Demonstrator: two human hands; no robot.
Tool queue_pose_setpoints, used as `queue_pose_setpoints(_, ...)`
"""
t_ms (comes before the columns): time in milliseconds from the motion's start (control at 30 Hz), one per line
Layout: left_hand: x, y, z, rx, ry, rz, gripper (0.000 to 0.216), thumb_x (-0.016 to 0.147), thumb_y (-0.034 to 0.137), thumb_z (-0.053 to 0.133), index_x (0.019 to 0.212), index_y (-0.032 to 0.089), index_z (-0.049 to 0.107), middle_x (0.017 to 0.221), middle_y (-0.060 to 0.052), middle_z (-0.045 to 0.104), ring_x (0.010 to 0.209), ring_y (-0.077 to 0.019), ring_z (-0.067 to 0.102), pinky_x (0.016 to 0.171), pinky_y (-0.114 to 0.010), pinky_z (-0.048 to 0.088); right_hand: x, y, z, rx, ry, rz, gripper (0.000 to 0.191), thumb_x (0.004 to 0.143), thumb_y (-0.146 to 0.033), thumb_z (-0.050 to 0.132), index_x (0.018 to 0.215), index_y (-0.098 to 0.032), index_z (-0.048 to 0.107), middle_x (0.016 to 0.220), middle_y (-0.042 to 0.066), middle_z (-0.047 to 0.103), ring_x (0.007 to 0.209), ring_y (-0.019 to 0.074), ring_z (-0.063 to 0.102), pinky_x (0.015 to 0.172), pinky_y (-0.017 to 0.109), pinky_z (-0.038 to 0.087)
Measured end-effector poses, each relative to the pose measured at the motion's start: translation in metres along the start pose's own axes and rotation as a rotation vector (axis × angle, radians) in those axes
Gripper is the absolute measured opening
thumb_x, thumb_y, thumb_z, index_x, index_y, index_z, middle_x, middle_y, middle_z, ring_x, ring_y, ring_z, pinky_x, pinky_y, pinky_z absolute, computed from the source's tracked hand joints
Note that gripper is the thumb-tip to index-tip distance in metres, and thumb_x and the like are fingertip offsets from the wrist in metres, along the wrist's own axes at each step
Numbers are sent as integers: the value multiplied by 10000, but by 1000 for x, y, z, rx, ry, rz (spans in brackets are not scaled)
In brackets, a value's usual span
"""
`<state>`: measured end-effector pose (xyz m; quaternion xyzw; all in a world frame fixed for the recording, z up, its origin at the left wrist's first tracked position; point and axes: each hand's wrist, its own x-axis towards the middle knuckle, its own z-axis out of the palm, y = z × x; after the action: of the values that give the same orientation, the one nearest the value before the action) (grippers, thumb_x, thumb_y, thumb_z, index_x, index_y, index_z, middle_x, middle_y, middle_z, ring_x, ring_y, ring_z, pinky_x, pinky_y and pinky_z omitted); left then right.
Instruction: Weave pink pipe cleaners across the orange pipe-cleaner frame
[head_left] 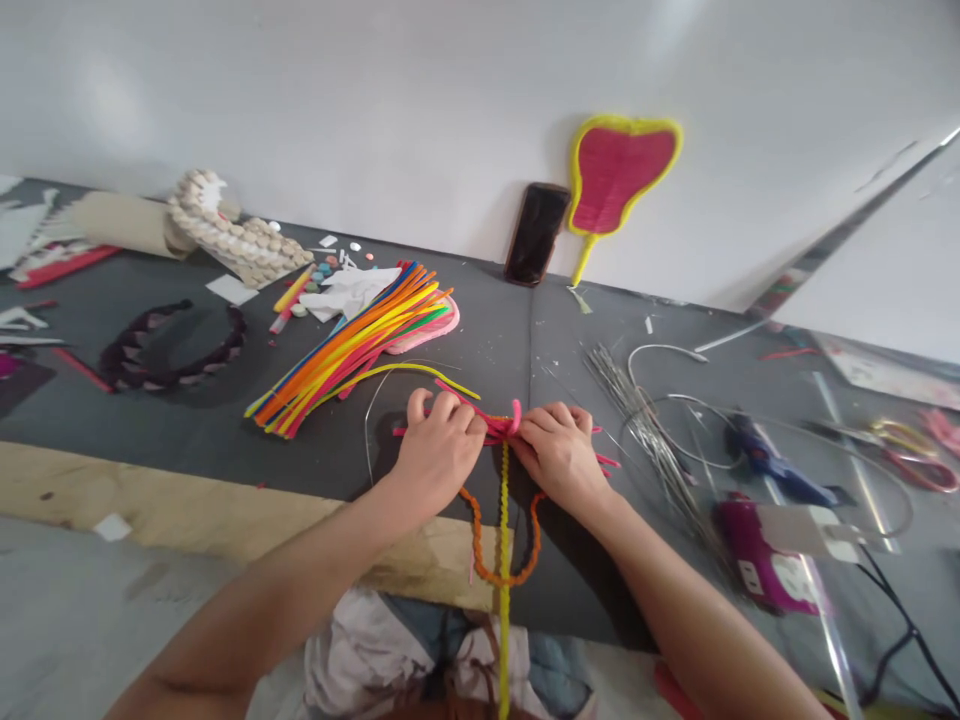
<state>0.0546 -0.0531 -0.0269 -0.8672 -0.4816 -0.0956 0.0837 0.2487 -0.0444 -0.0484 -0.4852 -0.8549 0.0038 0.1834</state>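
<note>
Head view gives you the dark grey tabletop [487, 350] running wall to wall, with its front edge just under your wrists. On it, up and to the left of your hands, a fat bundle of coloured pipe cleaners [352, 345] lies slantwise, its near end pointing toward your left forearm. Off to the right a sheaf of thin silver wires [645, 430] fans out, close beside your right wrist.

Your left hand [439, 450] and right hand [559, 450] sit knuckles-up in the middle, nearly touching, equally near the work. Both are curled closed. The fingers [450, 408] of the left press down on the pink pipe cleaners [499, 425] from one side, and those of the right pinch them from the other. How tight the hidden thumbs grip, you cannot tell from here.

The pink pipe cleaners run left to right across the tabletop, gathered in the narrow gap between your two hands, with loose ends poking out past each hand.

A yellow pipe cleaner [504, 520] crosses them at right angles. It starts at that gathered spot and comes straight back toward your body, over the tabletop edge. An orange loop [480, 550] hangs around it below your hands, one arm on each side.
</note>
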Motion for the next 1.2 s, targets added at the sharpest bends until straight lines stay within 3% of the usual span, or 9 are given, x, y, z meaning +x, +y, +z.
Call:
queue_pose_setpoints(267, -5, -18, -25, -28, -106, 22, 150, 863, 104, 504, 866, 192, 626, 739, -38, 685, 858, -255, 549, 876, -515, 322, 1, -2, 2, 13, 32, -3, 217, 946, -266, 532, 777, -195, 648, 804, 25, 680, 865, 185, 499, 859, 385, 252)
queue_pose_setpoints(433, -3, -43, -37, -100, -84, -98, 135, 850, 184, 545, 763, 189, 648, 727, -50, 682, 827, -238, 583, 758, -389, 398, 2, -2, 1, 32, 37, 1, 199, 935, -250, 539, 777, -193, 644, 818, 16, 679, 867, 176, 491, 868, 383, 246)
queue_pose_setpoints(600, 2, -38, -33, -699, -120, -408, 160, 848, 332, 584, 782, 203, 653, 721, 28, 686, 654, -124, 611, 624, -244, 438, 2, -3, 0, 47, 25, 11, 209, 936, -256, 533, 781, -193, 658, 823, 29, 685, 858, 174, 501, 878, 387, 252)
queue_pose_setpoints(733, 5, -28, -21, -1101, -190, -417, 147, 850, 314, 571, 879, 182, 629, 833, 2, 722, 719, -127, 670, 654, -231, 516, 2, -4, 1, 60, 48, 17, 198, 926, -246, 543, 771, -198, 657, 819, 21, 688, 871, 177, 507, 896, 392, 247)
queue_pose_setpoints(800, 4, -27, -18, -997, -217, -315, 154, 880, 228, 511, 959, 190, 637, 941, -17, 734, 827, -141, 686, 750, -267, 531, 3, -4, 2, 53, 55, 18, 191, 916, -235, 551, 757, -201, 650, 811, 19, 685, 870, 178, 505, 906, 397, 245)
queue_pose_setpoints(867, 4, -27, -18, -718, -234, -191, 168, 896, 196, 499, 957, 204, 656, 967, -23, 730, 910, -165, 669, 828, -311, 511, 3, -5, 2, 43, 54, 16, 178, 907, -226, 559, 754, -204, 648, 809, 20, 681, 876, 181, 504, 916, 404, 241)
queue_pose_setpoints(1000, 0, -28, -26, -289, -328, -51, 99, 859, 269, 614, 913, 201, 663, 876, -32, 708, 900, -216, 632, 778, -333, 491, 3, -4, 3, 32, 59, 24, 179, 902, -220, 558, 745, -202, 643, 799, 17, 670, 882, 184, 497, 923, 415, 230)
queue_pose_setpoints(1100, -2, -32, -34, -308, -407, -34, 158, 857, 200, 588, 992, 210, 669, 922, -40, 707, 906, -200, 635, 771, -307, 483, 4, -4, 4, 35, 62, 30, 175, 897, -222, 563, 739, -199, 637, 803, 13, 668, 882, 183, 494, 930, 421, 222)
queue_pose_setpoints(1200, -3, -42, -41, -631, -486, -85, 206, 890, 260, 549, 1048, 240, 680, 999, -28, 716, 913, -171, 648, 794, -287, 494, 3, -3, 4, 36, 52, 24, 167, 885, -213, 566, 732, -201, 633, 796, 13, 662, 882, 184, 492, 934, 420, 221)
